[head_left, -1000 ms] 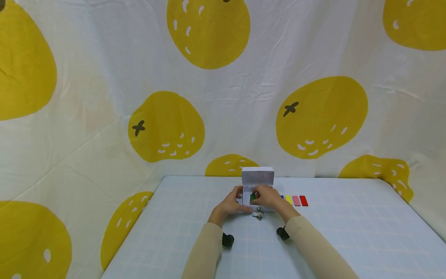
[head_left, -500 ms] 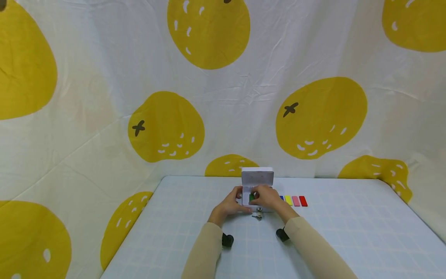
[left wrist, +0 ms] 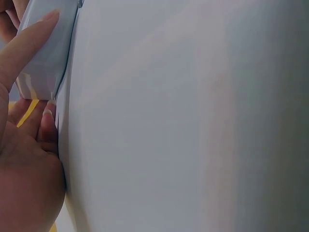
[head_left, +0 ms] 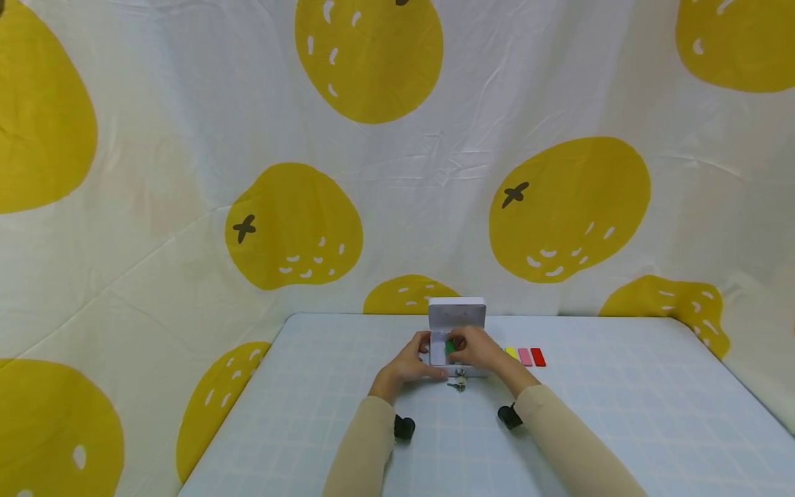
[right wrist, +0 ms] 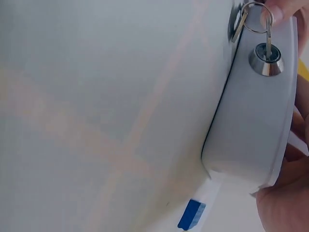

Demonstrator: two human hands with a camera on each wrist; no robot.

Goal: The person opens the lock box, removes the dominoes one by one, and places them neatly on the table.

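A small white metal cash box (head_left: 475, 372) stands at the far middle of the table with its lid (head_left: 456, 315) raised. My left hand (head_left: 406, 362) grips its left side; in the left wrist view the thumb (left wrist: 29, 46) lies along the box's front and the fingers are at its side. My right hand (head_left: 473, 346) reaches into the box and pinches a small green block (head_left: 450, 347), which looks tilted. Those fingers partly hide the block and the box's inside. A key ring (right wrist: 258, 18) hangs from a key in the front lock (right wrist: 266, 60).
To the right of the box, a yellow block (head_left: 511, 352), a pink block (head_left: 525, 357) and a red block (head_left: 538, 357) lie in a row. A blue block (right wrist: 192, 214) shows in the right wrist view. A patterned curtain (head_left: 422, 228) hangs behind the table (head_left: 298, 414).
My right hand has shifted slightly to the right within the box, and the green block in it has tilted. The wrist now covers more of the blue block. My left hand keeps its hold.
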